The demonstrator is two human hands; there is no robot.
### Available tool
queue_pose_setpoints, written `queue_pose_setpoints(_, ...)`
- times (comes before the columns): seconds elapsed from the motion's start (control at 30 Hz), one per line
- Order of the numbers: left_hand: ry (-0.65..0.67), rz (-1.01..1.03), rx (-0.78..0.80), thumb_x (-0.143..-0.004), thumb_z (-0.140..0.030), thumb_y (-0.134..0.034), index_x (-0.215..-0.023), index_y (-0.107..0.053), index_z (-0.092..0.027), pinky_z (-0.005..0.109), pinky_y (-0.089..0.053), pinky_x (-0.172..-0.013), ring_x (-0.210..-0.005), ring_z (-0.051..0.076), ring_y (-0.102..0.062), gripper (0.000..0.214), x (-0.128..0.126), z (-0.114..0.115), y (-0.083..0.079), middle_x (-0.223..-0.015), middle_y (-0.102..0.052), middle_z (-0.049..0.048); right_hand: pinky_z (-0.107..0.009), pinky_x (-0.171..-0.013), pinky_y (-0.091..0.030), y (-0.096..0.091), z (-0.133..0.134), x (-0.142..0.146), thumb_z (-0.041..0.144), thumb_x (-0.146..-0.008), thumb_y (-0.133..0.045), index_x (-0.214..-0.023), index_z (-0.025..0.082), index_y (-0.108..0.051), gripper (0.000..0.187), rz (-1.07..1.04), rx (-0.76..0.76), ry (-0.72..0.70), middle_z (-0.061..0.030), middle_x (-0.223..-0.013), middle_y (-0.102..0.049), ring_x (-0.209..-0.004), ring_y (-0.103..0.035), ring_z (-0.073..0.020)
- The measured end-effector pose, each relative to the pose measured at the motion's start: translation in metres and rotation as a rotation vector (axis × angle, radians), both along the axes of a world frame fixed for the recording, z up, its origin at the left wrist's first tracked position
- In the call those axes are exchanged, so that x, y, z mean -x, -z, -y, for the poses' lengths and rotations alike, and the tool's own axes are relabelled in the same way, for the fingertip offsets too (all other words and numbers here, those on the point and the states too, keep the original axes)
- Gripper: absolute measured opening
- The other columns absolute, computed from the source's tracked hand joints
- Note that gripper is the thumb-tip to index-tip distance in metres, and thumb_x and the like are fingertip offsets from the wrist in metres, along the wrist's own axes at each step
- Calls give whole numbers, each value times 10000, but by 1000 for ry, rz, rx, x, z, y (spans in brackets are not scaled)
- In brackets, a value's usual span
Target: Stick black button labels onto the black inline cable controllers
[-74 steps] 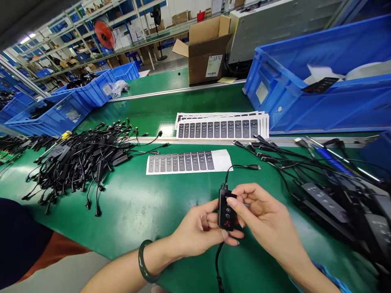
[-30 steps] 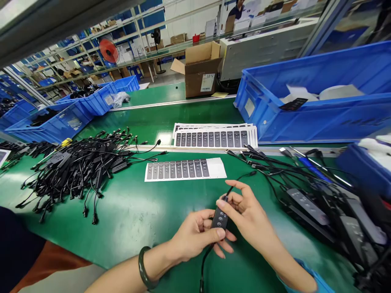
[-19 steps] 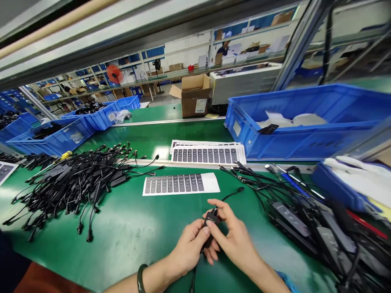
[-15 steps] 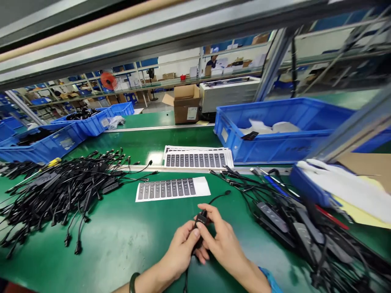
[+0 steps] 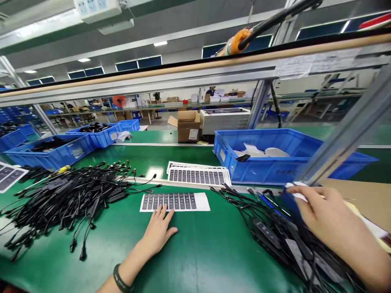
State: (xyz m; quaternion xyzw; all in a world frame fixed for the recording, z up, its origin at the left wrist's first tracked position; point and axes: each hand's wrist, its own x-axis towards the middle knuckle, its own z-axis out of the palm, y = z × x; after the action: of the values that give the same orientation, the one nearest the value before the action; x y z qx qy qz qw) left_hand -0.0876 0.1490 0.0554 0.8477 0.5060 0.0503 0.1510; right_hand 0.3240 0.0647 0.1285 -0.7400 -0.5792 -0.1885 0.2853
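Observation:
My left hand lies flat and open on the green table, its fingertips touching the near edge of a white sheet of dark button stickers. My right hand is stretched out to the right, fingers extended, above a heap of black inline controllers with cables. Its fingertips are near something white at a small blue tray's edge. Nothing shows in either hand. The controller I held earlier cannot be picked out from the heap.
A big tangle of black cables covers the left. A stack of sticker sheets lies behind the single sheet. A blue crate stands at back right, a slanted metal post beside it. More blue crates and a cardboard box stand farther back.
Both hands have let go of the black controller. My left hand went flat by the sticker sheet, my right swung right over the heap. My head tilted up.

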Motion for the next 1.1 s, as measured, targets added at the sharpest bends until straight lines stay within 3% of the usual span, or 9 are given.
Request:
queue_pose_setpoints(0.1,2,-32,-20,-911,-337,-555,-1429,-431,-175,555,-256,-1149,-1441,350,-226,557,2,-1,6,-1549,-295,172,-474,-605,-409,16,-7,-13,239,-785,-512,-855,217,-675,179,148,142,166,-179,-853,-567,-680,-589,-361)
queue_pose_setpoints(0.17,-8,-41,-32,-909,-334,-557,-1425,-436,-171,550,-254,-1151,-1440,346,-236,555,1,1,6,-1543,-314,172,-524,-628,-424,25,-21,4,218,-748,-585,-836,179,-694,146,134,216,167,-214,-848,-583,-763,-601,-438)
queue_pose_setpoints(0.27,-18,-48,-45,-903,-337,-564,-1426,-435,-177,562,-255,-1146,-1436,352,-249,561,-2,4,5,-1537,-330,175,-536,-777,-458,40,-59,59,192,-792,-548,-844,152,-703,168,-102,226,-199,-202,-901,-620,-880,-620,-389)
queue_pose_setpoints(0.33,-25,-60,-41,-900,-344,-571,-1429,-431,-176,561,-249,-1150,-1438,357,-245,572,-4,5,4,-1539,-328,177,-406,-837,-492,54,-88,100,202,-836,-506,-844,188,-704,198,-180,261,-400,-115,-908,-659,-894,-646,-272)
queue_pose_setpoints(0.53,-28,-24,-87,-901,-407,-565,-1423,-434,-190,572,-256,-1139,-1433,368,-259,580,-3,5,14,-1534,-335,185,-345,-724,-528,96,-133,171,290,-865,-488,-895,167,-706,252,-303,260,-521,-100,-893,-676,-781,-663,-231)
queue_pose_setpoints(0.63,-28,23,-117,-897,-494,-543,-1413,-440,-201,574,-255,-1132,-1421,380,-280,602,-1,6,21,-1522,-354,187,-369,-764,-525,100,-129,171,355,-889,-438,-801,207,-676,294,-339,218,-556,-89,-877,-668,-791,-652,-238)
queue_pose_setpoints(0.87,12,72,-160,-907,-574,-462,-1376,-458,-186,551,-264,-1123,-1388,380,-324,609,0,8,23,-1481,-400,187,-511,-743,-508,124,-147,145,485,-797,-443,-910,156,-692,428,-310,216,-548,-186,-898,-665,-853,-641,-376)
queue_pose_setpoints(1.0,18,81,-192,-908,-580,-457,-1364,-470,-184,525,-278,-1118,-1378,359,-339,604,0,12,26,-1464,-418,187,-465,-644,-532,132,-147,151,513,-759,-471,-790,210,-682,371,-372,269,-572,-144,-841,-689,-787,-671,-347)
queue_pose_setpoints(1.1,31,85,-213,-908,-581,-456,-1367,-471,-180,528,-288,-1102,-1364,365,-349,609,-4,14,28,-1455,-423,194,-460,-591,-534,125,-133,151,550,-740,-501,-753,263,-665,331,-487,204,-453,-100,-866,-695,-682,-666,-313)
